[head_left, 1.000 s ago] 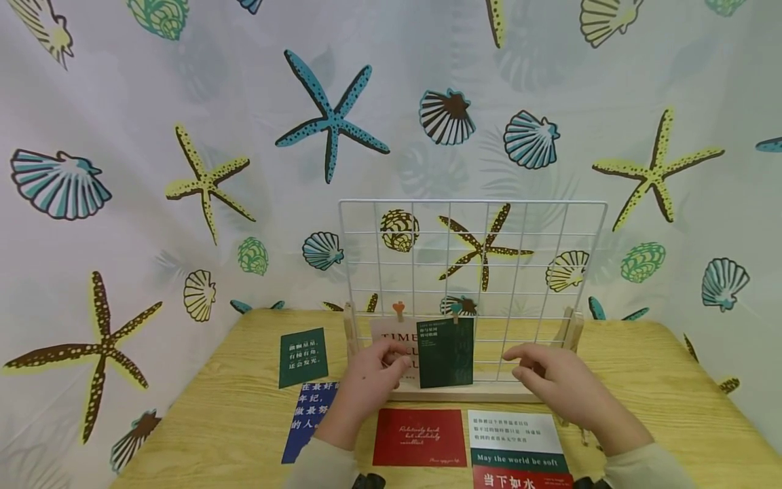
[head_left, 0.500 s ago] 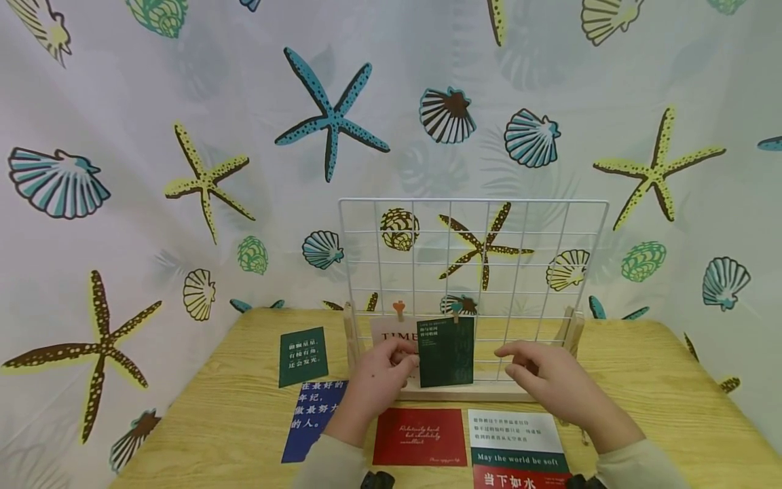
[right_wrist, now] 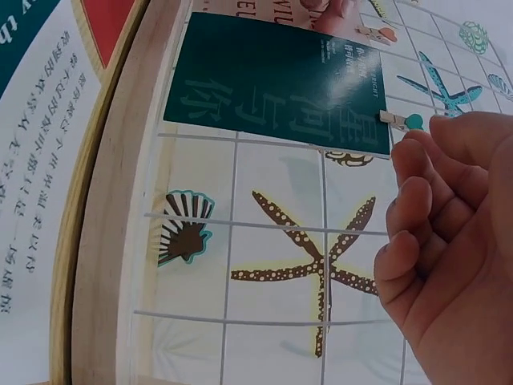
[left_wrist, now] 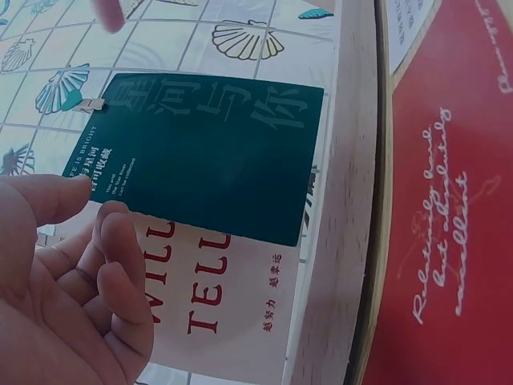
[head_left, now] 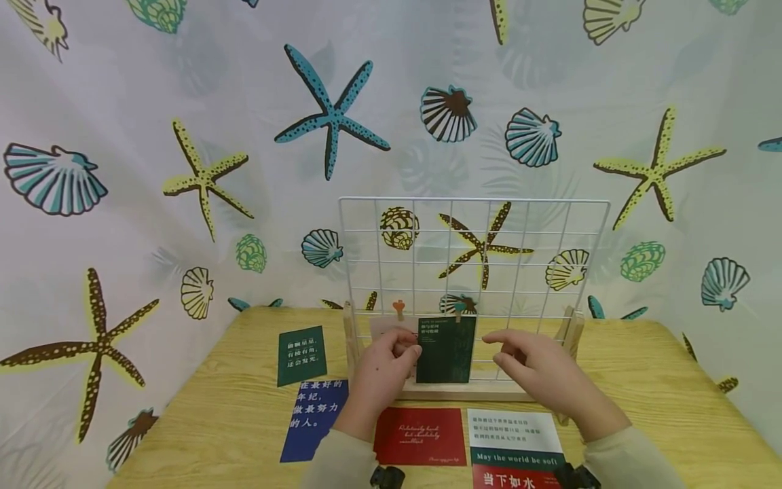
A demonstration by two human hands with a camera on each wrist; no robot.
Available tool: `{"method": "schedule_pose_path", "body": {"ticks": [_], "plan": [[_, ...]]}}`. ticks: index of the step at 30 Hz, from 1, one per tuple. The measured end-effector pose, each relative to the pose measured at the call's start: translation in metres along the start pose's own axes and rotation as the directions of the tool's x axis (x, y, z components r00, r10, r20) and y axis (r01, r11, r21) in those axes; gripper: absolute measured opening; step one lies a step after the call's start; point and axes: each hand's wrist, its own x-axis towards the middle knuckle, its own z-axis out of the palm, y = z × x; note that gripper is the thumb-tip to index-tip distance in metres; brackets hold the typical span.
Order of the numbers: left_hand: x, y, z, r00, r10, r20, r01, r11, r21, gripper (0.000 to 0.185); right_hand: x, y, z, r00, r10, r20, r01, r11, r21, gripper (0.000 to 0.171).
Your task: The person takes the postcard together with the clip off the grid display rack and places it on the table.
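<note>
A dark green card point(head_left: 446, 350) hangs on the white wire grid, held by a small wooden clip with a teal heart point(head_left: 459, 310). My left hand point(head_left: 385, 370) is at the card's left edge, thumb and forefinger pinching it near the upper corner. Behind and to the left hangs a pink printed card point(left_wrist: 240, 337), partly hidden by the green card and my left hand, under a clip with an orange heart point(head_left: 399, 308). My right hand point(head_left: 537, 363) hovers right of the green card, fingers loosely curled and holding nothing.
The grid point(head_left: 519, 272) stands in a wooden base point(head_left: 489, 392). On the table lie another green card point(head_left: 302, 355), a blue card point(head_left: 308, 421), a red card point(head_left: 420, 436), a white-and-green card point(head_left: 516, 431) and a second red card point(head_left: 516, 477). A patterned curtain point(head_left: 391, 61) hangs behind.
The green card has turned straighter, its clip shifting slightly right. My left hand has moved right to the card's edge, while my right hand has come left towards it.
</note>
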Motion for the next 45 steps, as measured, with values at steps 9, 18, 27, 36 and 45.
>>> {"method": "schedule_pose_path", "body": {"ticks": [9, 18, 27, 36, 45], "plan": [[0.001, 0.004, 0.003, 1.0, 0.015, -0.022, -0.014, 0.998, 0.055, 0.02, 0.007, -0.007, -0.007, 0.999, -0.031, -0.035, 0.03, 1.0, -0.008, 0.035], [0.003, 0.001, 0.002, 1.0, 0.014, -0.006, -0.013, 0.996, 0.088, 0.018, 0.016, -0.014, -0.009, 0.996, -0.081, -0.046, 0.08, 0.997, -0.019, 0.038], [0.002, -0.001, 0.007, 1.0, 0.0, 0.017, -0.002, 0.989, 0.149, 0.023, 0.031, -0.021, -0.009, 0.993, -0.092, -0.077, 0.085, 0.993, -0.087, 0.041], [0.003, 0.001, 0.013, 0.999, -0.004, 0.045, -0.005, 0.982, 0.188, 0.028, 0.044, -0.027, -0.011, 0.995, -0.072, -0.065, 0.063, 0.989, -0.133, 0.043], [-0.001, -0.003, 0.013, 0.998, 0.053, 0.044, -0.06, 0.982, 0.18, 0.017, 0.05, -0.03, -0.007, 0.997, -0.058, -0.041, 0.05, 0.982, -0.179, 0.045]]}}
